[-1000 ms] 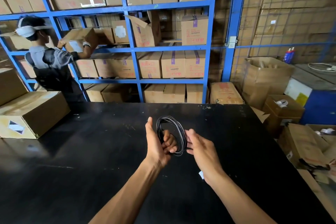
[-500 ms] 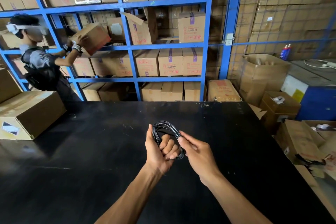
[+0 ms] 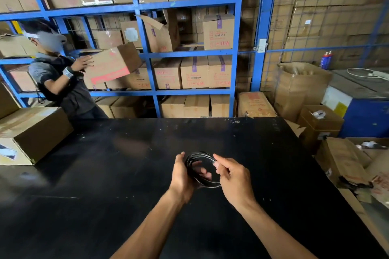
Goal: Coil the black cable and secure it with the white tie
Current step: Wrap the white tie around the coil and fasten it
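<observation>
The black cable (image 3: 201, 156) is wound into a small round coil of several loops, held just above the black table (image 3: 105, 185). My left hand (image 3: 182, 174) grips the coil's left side, its fingers showing through the ring. My right hand (image 3: 233, 176) pinches the coil's upper right edge between thumb and forefinger. No white tie shows in this frame.
A cardboard box (image 3: 31, 132) sits on the table's left part. A person (image 3: 61, 78) beyond the far edge carries a box (image 3: 111, 63) by the blue shelving (image 3: 189, 53). Open cartons (image 3: 345, 160) crowd the floor to the right of the table.
Both hands have lowered slightly with the coil, and my left fingers have opened out inside the ring. The person at the shelves has pulled a box out and turned with it.
</observation>
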`<action>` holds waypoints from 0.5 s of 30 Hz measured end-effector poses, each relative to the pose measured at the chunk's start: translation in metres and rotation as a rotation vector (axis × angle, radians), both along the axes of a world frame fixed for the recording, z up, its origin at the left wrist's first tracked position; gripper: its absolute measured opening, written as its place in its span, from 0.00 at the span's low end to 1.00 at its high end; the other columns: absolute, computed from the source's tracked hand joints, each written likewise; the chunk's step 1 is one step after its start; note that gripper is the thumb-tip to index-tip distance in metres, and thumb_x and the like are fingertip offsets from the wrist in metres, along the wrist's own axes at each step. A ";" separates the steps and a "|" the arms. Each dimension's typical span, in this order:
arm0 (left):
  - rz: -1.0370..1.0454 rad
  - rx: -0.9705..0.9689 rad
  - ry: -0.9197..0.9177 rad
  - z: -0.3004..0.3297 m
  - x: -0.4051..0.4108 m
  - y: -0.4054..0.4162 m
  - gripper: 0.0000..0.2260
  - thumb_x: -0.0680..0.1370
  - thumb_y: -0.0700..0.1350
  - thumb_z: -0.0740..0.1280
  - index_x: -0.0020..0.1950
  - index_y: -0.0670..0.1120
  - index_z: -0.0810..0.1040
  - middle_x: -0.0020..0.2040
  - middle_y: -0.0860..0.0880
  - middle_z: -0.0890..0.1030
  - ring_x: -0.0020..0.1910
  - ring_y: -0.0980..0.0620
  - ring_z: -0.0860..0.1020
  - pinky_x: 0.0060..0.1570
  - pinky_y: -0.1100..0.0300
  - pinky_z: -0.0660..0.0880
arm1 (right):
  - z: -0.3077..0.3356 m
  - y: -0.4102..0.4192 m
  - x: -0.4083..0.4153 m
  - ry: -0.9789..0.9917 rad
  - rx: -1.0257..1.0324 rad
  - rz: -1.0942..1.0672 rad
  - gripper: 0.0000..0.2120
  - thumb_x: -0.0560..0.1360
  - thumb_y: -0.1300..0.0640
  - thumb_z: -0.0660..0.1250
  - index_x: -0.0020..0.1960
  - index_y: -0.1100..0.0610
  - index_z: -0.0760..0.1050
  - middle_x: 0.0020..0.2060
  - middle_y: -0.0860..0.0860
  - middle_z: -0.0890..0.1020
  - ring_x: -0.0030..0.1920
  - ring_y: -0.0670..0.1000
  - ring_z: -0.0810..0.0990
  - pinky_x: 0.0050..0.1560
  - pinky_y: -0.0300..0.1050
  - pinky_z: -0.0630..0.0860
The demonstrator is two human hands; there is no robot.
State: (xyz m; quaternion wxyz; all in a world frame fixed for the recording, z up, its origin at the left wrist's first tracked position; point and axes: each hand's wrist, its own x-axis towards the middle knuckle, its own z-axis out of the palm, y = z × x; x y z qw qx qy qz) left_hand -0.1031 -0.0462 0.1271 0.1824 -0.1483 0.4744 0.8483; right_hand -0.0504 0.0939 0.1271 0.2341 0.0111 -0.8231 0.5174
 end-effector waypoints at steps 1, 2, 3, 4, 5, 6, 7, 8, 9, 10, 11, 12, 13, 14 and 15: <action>-0.085 -0.086 0.022 0.002 -0.003 -0.007 0.30 0.79 0.63 0.55 0.49 0.37 0.80 0.33 0.39 0.78 0.33 0.41 0.78 0.46 0.50 0.75 | -0.001 0.003 0.001 -0.010 0.003 0.022 0.16 0.77 0.72 0.65 0.61 0.60 0.82 0.40 0.49 0.83 0.47 0.42 0.85 0.55 0.36 0.80; -0.169 -0.198 0.069 0.005 -0.006 -0.013 0.30 0.79 0.64 0.56 0.52 0.37 0.81 0.36 0.39 0.81 0.36 0.41 0.80 0.47 0.50 0.75 | -0.002 0.005 0.001 -0.018 0.016 0.044 0.16 0.77 0.72 0.65 0.61 0.60 0.82 0.40 0.48 0.83 0.45 0.39 0.84 0.54 0.33 0.79; -0.235 -0.300 0.124 0.009 -0.007 -0.018 0.30 0.79 0.64 0.57 0.55 0.38 0.81 0.40 0.38 0.83 0.39 0.42 0.81 0.50 0.50 0.76 | -0.003 0.007 0.002 -0.028 0.038 0.060 0.17 0.77 0.72 0.66 0.62 0.60 0.82 0.39 0.48 0.83 0.43 0.36 0.83 0.52 0.28 0.77; -0.279 -0.374 0.180 0.013 -0.006 -0.021 0.28 0.79 0.63 0.60 0.57 0.39 0.82 0.43 0.38 0.85 0.41 0.42 0.82 0.52 0.49 0.76 | -0.002 0.009 0.002 -0.037 0.056 0.064 0.17 0.77 0.72 0.66 0.63 0.60 0.81 0.39 0.49 0.84 0.42 0.34 0.82 0.49 0.25 0.75; -0.306 -0.424 0.234 0.017 -0.005 -0.022 0.26 0.79 0.62 0.62 0.57 0.40 0.82 0.45 0.37 0.85 0.42 0.43 0.82 0.52 0.49 0.76 | -0.002 0.011 0.002 -0.047 0.063 0.067 0.18 0.77 0.71 0.66 0.65 0.61 0.79 0.40 0.51 0.85 0.41 0.33 0.81 0.46 0.23 0.73; -0.335 -0.476 0.303 0.020 -0.004 -0.023 0.24 0.79 0.60 0.64 0.56 0.40 0.82 0.44 0.38 0.84 0.41 0.44 0.82 0.50 0.51 0.77 | 0.000 0.012 0.001 -0.052 0.076 0.074 0.20 0.77 0.70 0.67 0.68 0.60 0.76 0.42 0.52 0.86 0.41 0.35 0.81 0.45 0.23 0.73; -0.369 -0.534 0.380 0.022 -0.003 -0.025 0.21 0.79 0.57 0.66 0.56 0.40 0.83 0.43 0.40 0.83 0.38 0.46 0.81 0.47 0.54 0.76 | 0.001 0.014 0.000 -0.055 0.102 0.088 0.24 0.77 0.69 0.67 0.72 0.59 0.71 0.45 0.52 0.87 0.42 0.38 0.82 0.46 0.25 0.73; -0.405 -0.591 0.457 0.023 -0.002 -0.026 0.18 0.79 0.55 0.67 0.57 0.41 0.83 0.42 0.43 0.82 0.36 0.48 0.79 0.43 0.57 0.76 | 0.002 0.015 0.000 -0.064 0.132 0.108 0.28 0.78 0.67 0.68 0.76 0.57 0.65 0.47 0.50 0.87 0.43 0.42 0.83 0.47 0.26 0.74; -0.431 -0.615 0.515 0.022 -0.002 -0.027 0.14 0.79 0.52 0.68 0.58 0.43 0.83 0.41 0.44 0.81 0.35 0.50 0.78 0.40 0.60 0.75 | 0.003 0.017 -0.001 -0.085 0.151 0.129 0.33 0.78 0.65 0.68 0.78 0.54 0.59 0.48 0.48 0.87 0.44 0.44 0.83 0.48 0.26 0.74; -0.445 -0.611 0.554 0.022 -0.002 -0.027 0.12 0.79 0.49 0.69 0.61 0.46 0.82 0.41 0.44 0.81 0.34 0.51 0.77 0.39 0.62 0.75 | 0.005 0.018 -0.001 -0.111 0.158 0.146 0.36 0.78 0.64 0.68 0.80 0.51 0.54 0.49 0.47 0.86 0.46 0.44 0.84 0.48 0.25 0.74; -0.445 -0.596 0.586 0.021 -0.003 -0.027 0.12 0.80 0.46 0.69 0.62 0.47 0.82 0.42 0.44 0.80 0.35 0.51 0.77 0.38 0.62 0.75 | 0.005 0.020 -0.001 -0.130 0.159 0.154 0.37 0.79 0.63 0.68 0.80 0.50 0.53 0.50 0.46 0.86 0.48 0.45 0.84 0.48 0.25 0.73; -0.437 -0.582 0.618 0.020 -0.003 -0.026 0.12 0.80 0.45 0.69 0.63 0.48 0.81 0.42 0.44 0.80 0.35 0.52 0.76 0.37 0.62 0.76 | 0.005 0.022 -0.002 -0.135 0.159 0.154 0.36 0.79 0.63 0.68 0.80 0.50 0.55 0.50 0.46 0.86 0.48 0.45 0.84 0.48 0.25 0.72; -0.426 -0.588 0.649 0.018 -0.003 -0.024 0.12 0.80 0.43 0.69 0.62 0.48 0.82 0.42 0.43 0.80 0.35 0.53 0.76 0.37 0.62 0.76 | 0.005 0.023 -0.003 -0.125 0.164 0.153 0.33 0.78 0.63 0.68 0.78 0.51 0.59 0.50 0.47 0.87 0.48 0.45 0.84 0.48 0.25 0.72; -0.421 -0.609 0.679 0.017 -0.002 -0.023 0.11 0.80 0.43 0.69 0.61 0.49 0.83 0.41 0.43 0.80 0.34 0.52 0.75 0.37 0.62 0.76 | 0.004 0.025 -0.004 -0.114 0.175 0.152 0.30 0.78 0.63 0.69 0.76 0.52 0.63 0.49 0.47 0.87 0.47 0.46 0.83 0.47 0.25 0.72; -0.421 -0.639 0.699 0.015 -0.002 -0.021 0.10 0.79 0.43 0.69 0.59 0.49 0.84 0.41 0.44 0.82 0.33 0.51 0.75 0.37 0.62 0.75 | 0.003 0.028 -0.005 -0.109 0.186 0.151 0.26 0.78 0.63 0.69 0.73 0.53 0.66 0.48 0.47 0.87 0.46 0.46 0.83 0.47 0.26 0.72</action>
